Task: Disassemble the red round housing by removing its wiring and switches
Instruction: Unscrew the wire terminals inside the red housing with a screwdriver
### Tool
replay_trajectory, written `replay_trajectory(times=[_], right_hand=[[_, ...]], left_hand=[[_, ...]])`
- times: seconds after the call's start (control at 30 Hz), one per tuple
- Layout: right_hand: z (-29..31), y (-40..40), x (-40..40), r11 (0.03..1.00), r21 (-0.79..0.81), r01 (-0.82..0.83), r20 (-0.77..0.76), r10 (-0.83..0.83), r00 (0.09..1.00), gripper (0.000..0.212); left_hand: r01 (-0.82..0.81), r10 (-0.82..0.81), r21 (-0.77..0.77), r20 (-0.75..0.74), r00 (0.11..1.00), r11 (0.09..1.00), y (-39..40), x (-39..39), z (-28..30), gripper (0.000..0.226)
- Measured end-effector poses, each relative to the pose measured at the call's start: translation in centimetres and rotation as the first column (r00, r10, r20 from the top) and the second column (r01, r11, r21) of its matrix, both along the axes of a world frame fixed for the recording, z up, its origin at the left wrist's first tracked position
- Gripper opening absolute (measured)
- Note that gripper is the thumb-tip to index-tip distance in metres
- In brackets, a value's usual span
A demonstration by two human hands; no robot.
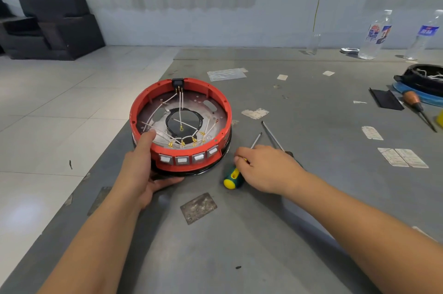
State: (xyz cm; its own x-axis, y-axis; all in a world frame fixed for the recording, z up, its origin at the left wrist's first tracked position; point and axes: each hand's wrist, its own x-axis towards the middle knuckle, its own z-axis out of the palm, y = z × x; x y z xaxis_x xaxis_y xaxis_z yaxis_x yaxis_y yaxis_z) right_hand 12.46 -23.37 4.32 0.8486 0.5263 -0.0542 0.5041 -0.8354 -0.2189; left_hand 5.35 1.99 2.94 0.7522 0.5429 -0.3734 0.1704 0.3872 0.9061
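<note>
The red round housing (217, 99) sits open side up on the grey table. White wires (180, 106) with gold terminals cross its inside, running from a black socket (177, 82) at the far rim to several white rocker switches (182, 160) in the near wall. My left hand (141, 169) grips the near left rim, thumb over the edge. My right hand (266, 169) rests on the table to the housing's right, fingers closed around the green and yellow screwdriver (233, 177), whose shaft points up and away.
A second long screwdriver (273, 136) lies just beyond my right hand. A wooden-handled tool (416, 104), a black part on a blue ring (426, 78) and two plastic bottles (376, 35) stand at the far right. The table edge (134, 123) runs along the left, with tiled floor beyond.
</note>
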Motion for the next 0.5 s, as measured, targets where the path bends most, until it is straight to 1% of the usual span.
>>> replay_trajectory(times=[0.07, 0.1, 0.17, 0.2, 0.27, 0.3, 0.37, 0.43, 0.5], right_hand=[[0.0, 0.1, -0.1, 0.999, 0.042, 0.019, -0.006, -0.019, 1.0, 0.037], [0.0, 0.1, -0.1, 0.997, 0.071, 0.031, -0.007, -0.031, 1.0, 0.031], [0.3, -0.5, 0.1, 0.984, 0.165, 0.072, 0.01, -0.075, 0.997, 0.011], [0.6, -1.1, 0.4, 0.973, 0.207, 0.097, 0.033, -0.106, 0.994, 0.004], [1.6, -3.1, 1.4, 0.956, 0.245, 0.159, 0.037, -0.174, 0.984, 0.005], [2.2, -4.2, 2.0, 0.954, 0.228, 0.197, 0.019, -0.206, 0.978, 0.006], [3.1, -6.4, 3.3, 0.957, 0.147, 0.251, -0.029, -0.25, 0.968, 0.011], [3.4, -8.2, 4.6, 0.958, 0.099, 0.269, -0.05, -0.265, 0.963, 0.013], [3.5, -9.5, 5.6, 0.96, 0.075, 0.268, -0.058, -0.265, 0.963, 0.013]], left_hand=[[-0.001, 0.002, 0.016, -0.02, 1.0, 1.0, -0.1, 0.1, 0.2, 0.06], [0.001, 0.0, 0.024, -0.034, 0.999, 1.0, -0.2, 0.2, 0.2, 0.064], [0.008, -0.006, 0.033, -0.053, 0.999, 0.999, -0.3, 0.3, 0.3, 0.069], [0.012, -0.01, 0.035, -0.056, 0.998, 0.999, -0.4, 0.2, 0.4, 0.068], [0.031, -0.029, 0.039, -0.056, 0.998, 0.999, -0.3, 0.1, 0.6, 0.061], [0.044, -0.042, 0.045, -0.061, 0.997, 0.998, -0.3, 0.1, 0.7, 0.061], [0.063, -0.058, 0.067, -0.081, 0.995, 0.996, -0.5, 0.1, 1.0, 0.07], [0.087, -0.079, 0.083, -0.095, 0.992, 0.993, -0.9, 0.1, 1.3, 0.078], [0.144, -0.133, 0.089, -0.114, 0.985, 0.986, -1.2, 0.1, 1.5, 0.077]])
